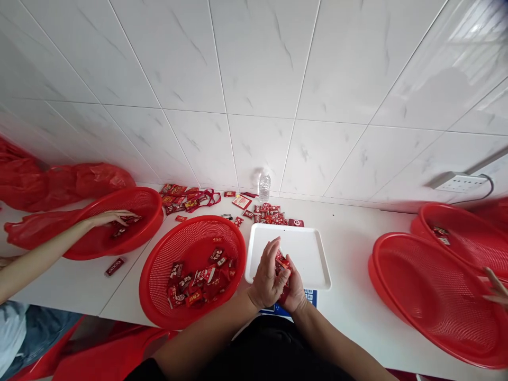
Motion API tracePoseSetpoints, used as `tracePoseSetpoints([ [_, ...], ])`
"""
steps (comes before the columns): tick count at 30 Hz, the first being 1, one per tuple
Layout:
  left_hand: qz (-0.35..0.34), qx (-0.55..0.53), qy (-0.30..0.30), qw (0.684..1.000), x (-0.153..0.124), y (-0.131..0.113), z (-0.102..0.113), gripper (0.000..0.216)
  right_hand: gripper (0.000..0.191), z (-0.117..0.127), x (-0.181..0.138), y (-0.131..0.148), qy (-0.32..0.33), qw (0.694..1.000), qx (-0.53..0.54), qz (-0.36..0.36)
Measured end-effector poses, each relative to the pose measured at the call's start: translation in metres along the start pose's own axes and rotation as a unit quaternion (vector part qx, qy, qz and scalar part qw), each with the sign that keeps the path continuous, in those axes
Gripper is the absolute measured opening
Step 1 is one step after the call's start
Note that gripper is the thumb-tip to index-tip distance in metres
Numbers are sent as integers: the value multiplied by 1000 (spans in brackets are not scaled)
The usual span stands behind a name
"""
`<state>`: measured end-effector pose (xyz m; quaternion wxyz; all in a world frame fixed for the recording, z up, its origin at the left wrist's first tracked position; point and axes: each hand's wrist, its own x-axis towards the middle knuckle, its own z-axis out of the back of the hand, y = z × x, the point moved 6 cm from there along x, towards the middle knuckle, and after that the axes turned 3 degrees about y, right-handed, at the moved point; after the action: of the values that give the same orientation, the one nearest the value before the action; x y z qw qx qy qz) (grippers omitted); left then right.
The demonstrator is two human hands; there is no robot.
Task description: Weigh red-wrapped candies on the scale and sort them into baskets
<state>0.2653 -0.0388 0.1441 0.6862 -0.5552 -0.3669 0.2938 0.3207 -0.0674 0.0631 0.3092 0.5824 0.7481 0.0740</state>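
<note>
Fingers (pixel 272 253) of the left hand (pixel 265 275) and the right hand (pixel 295 290) curl in close to make a little bowl, and they have hold of some small red packets (pixel 281 261). I cannot tell how many, because the hands hide part of them.

Under and past the fingers is a white tray (pixel 315 264) with a low rim and round corners. Its right side sticks out past the hands, so there is room to move that way. To the right of the fingers the white table (pixel 345 254) runs wide, up to the round edge of a red basket (pixel 375 264). To the left it is tight: a sorting basket (pixel 150 259) comes right up beside the tray.

That basket is red plastic, full of tiny holes, with shiny packets (pixel 198 283) piled inside. Under the near edge of the tray, by the wrists, is a blue panel (pixel 311 301) with keys. Past the tray lie more shiny packets, near a clear, ridged bottle (pixel 264 186). Behind them the wall (pixel 262 143) is smooth tile with thin gray lines.

Pale writing is on many packets. One in the sorting basket looks like "520"; most of the rest is too small to read.
</note>
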Motion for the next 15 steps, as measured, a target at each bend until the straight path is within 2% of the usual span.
tracePoseSetpoints([
  [4, 31, -16, -84, 996, 6, 2, 37, 69, 55, 4, -7, 8, 12, 999, 34, -3],
  [8, 82, 95, -180, 976, 4, 31, 90, 59, 47, 13, -24, 23, 2, 996, 77, 48],
  [12, 168, 271, -169, 933, -11, 86, 138, 57, 40, 34, -41, 49, -32, 989, 102, 103],
  [15, 191, 377, -154, 893, -27, 124, 173, 59, 37, 63, -60, 93, -94, 972, 100, 193],
])
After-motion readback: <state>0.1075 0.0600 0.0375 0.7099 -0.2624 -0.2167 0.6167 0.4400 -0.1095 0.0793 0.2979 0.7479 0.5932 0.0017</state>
